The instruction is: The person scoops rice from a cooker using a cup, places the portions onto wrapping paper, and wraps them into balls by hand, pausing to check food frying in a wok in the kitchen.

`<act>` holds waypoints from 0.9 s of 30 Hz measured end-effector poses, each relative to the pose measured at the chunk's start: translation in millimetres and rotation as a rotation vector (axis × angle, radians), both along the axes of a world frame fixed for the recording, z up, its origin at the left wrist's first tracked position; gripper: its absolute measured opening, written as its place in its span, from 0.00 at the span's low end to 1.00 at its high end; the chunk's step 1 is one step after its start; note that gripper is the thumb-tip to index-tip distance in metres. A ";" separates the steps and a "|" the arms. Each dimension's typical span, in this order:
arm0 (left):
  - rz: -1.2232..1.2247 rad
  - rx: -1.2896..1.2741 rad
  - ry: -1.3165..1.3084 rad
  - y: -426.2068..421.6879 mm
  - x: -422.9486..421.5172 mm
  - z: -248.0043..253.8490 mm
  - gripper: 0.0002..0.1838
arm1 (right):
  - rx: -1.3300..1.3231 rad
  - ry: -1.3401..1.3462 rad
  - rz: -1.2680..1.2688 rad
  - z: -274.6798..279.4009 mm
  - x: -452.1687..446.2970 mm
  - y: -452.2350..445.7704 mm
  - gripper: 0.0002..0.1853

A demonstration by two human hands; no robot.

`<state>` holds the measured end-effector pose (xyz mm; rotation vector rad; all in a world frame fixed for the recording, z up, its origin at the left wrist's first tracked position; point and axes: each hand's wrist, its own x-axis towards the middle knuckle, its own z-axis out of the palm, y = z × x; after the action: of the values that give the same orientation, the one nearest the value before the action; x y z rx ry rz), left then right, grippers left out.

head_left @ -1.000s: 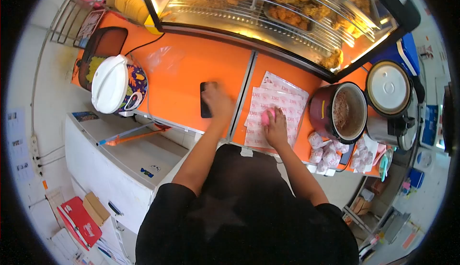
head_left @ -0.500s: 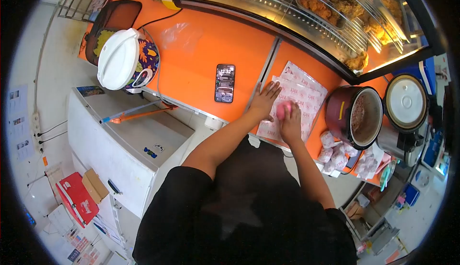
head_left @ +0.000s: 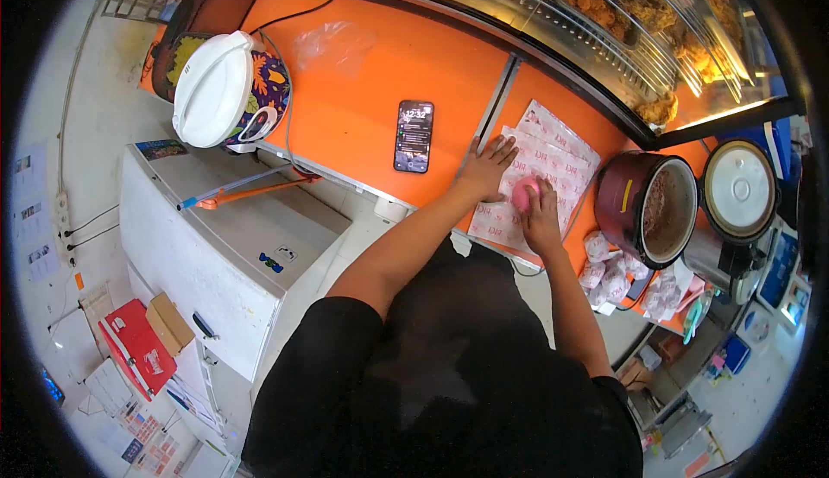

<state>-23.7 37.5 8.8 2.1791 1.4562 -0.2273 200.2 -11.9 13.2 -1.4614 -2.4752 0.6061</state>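
Note:
Printed wrapping paper sheets (head_left: 559, 160) lie overlapping on the orange counter, white with reddish lettering. My left hand (head_left: 486, 170) rests flat on the left edge of the top sheet, its fingers spread. Near the middle of that sheet is a small pink rounded object (head_left: 523, 191), possibly an upturned bowl. My right hand (head_left: 541, 215) has its fingers curved around the right side of this object; what lies beneath it is hidden. To the right, a dark red pot (head_left: 617, 200) holds what looks like reddish rice. Several wrapped bundles (head_left: 611, 281) in the same paper sit below the pot.
A phone (head_left: 414, 137) lies on the counter (head_left: 354, 89) left of my hands. Beyond the paper stands a glass display case (head_left: 518, 20) with fried chicken. A white-lidded container (head_left: 211, 89) is far left, above a white freezer (head_left: 216, 262). A round lid (head_left: 740, 180) stands right.
The whole view has shifted slightly, with the counter things appearing a little higher and further right. Both hands remain on the paper, and slightly more of the pink object shows.

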 end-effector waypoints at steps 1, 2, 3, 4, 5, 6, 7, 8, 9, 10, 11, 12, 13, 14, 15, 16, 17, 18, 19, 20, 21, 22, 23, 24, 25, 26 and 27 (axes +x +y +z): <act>0.016 0.024 -0.017 3.9 1.1 -5.2 0.59 | -0.034 -0.021 0.038 4.4 6.1 4.4 0.31; 0.033 0.045 -0.035 5.6 2.4 -9.8 0.54 | -0.071 -0.044 0.077 9.7 10.5 6.7 0.33; 0.053 0.068 -0.051 7.6 3.8 -14.0 0.48 | -0.069 0.016 0.039 12.3 12.8 7.2 0.33; 0.095 0.112 -0.070 8.0 6.5 -17.7 0.45 | -0.069 0.077 0.003 15.0 14.2 5.2 0.33; 0.139 0.154 -0.087 7.9 8.2 -11.9 0.41 | -0.070 0.139 -0.032 18.0 15.2 2.2 0.33; 0.183 0.195 -0.103 6.4 9.8 -10.6 0.38 | -0.045 0.159 -0.072 27.9 14.7 0.1 0.33; 0.198 0.280 -0.104 3.4 10.6 -15.8 0.37 | -0.021 0.179 -0.113 40.2 17.0 -2.6 0.33; 0.210 0.366 -0.106 -0.4 12.4 -30.9 0.36 | 0.005 0.200 -0.156 54.7 18.5 -3.9 0.33; 0.222 0.452 -0.109 -3.6 13.5 -38.7 0.35 | 0.100 0.213 -0.207 67.3 25.1 -5.4 0.32; 0.232 0.469 -0.115 -7.1 16.2 -46.2 0.33 | 0.195 0.224 -0.257 81.9 35.2 -5.2 0.32; 0.242 0.489 -0.122 -8.3 18.6 -48.9 0.32 | 0.327 0.208 -0.296 100.8 45.3 -0.6 0.32; 0.252 0.507 -0.128 -8.8 20.4 -49.8 0.30 | 0.436 0.229 -0.324 119.0 59.0 2.7 0.31; 0.243 0.515 -0.149 -9.6 20.5 -49.3 0.29 | 0.515 0.207 -0.416 131.1 76.8 8.0 0.31; 0.235 0.524 -0.168 -9.9 19.2 -48.4 0.28 | 0.589 0.190 -0.474 149.3 92.0 13.4 0.31; 0.224 0.535 -0.186 -9.1 18.0 -47.5 0.27 | 0.635 0.115 -0.558 164.6 109.1 17.4 0.31; 0.215 0.515 -0.196 -7.5 17.7 -47.6 0.26 | 0.664 0.090 -0.623 174.3 128.5 24.3 0.32; 0.207 0.494 -0.207 -7.2 18.2 -48.7 0.26 | 0.669 0.043 -0.680 178.2 150.1 28.9 0.31; 0.197 0.474 -0.219 -6.1 19.5 -48.4 0.26 | 0.647 0.007 -0.688 180.0 167.0 33.0 0.32; 0.228 0.438 -0.304 -5.5 20.5 -43.7 0.25 | 0.627 -0.029 -0.696 182.2 183.8 37.8 0.32; 0.255 0.402 -0.389 -5.8 21.0 -36.2 0.25 | 0.609 -0.082 -0.667 177.5 206.9 45.0 0.32; 0.277 0.361 -0.476 -6.7 22.3 -29.1 0.25 | 0.590 -0.137 -0.644 165.9 231.7 50.9 0.32; 0.313 0.308 -0.528 -6.7 25.3 -24.1 0.25 | 0.571 -0.196 -0.625 156.9 245.6 51.7 0.32; 0.342 0.255 -0.583 -4.6 31.1 -18.9 0.25 | 0.616 -0.238 -0.635 153.7 246.4 50.9 0.31; 0.365 0.200 -0.642 -2.1 39.4 -13.2 0.25 | 0.665 -0.286 -0.649 152.7 242.9 50.7 0.30; 0.455 0.094 -0.802 0.4 46.2 -8.7 0.25 | 0.715 -0.335 -0.665 154.1 236.7 51.1 0.29; 0.541 -0.020 -0.957 2.4 50.5 -6.0 0.26 | 0.726 -0.269 -0.649 156.1 224.9 52.0 0.25; 0.619 -0.142 -1.107 6.3 56.2 -4.6 0.28 | 0.743 -0.201 -0.633 157.7 209.2 49.7 0.21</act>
<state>32.5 43.8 4.3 1.2164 1.2409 0.9071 409.4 37.9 170.8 -1.8350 -1.8238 -0.5371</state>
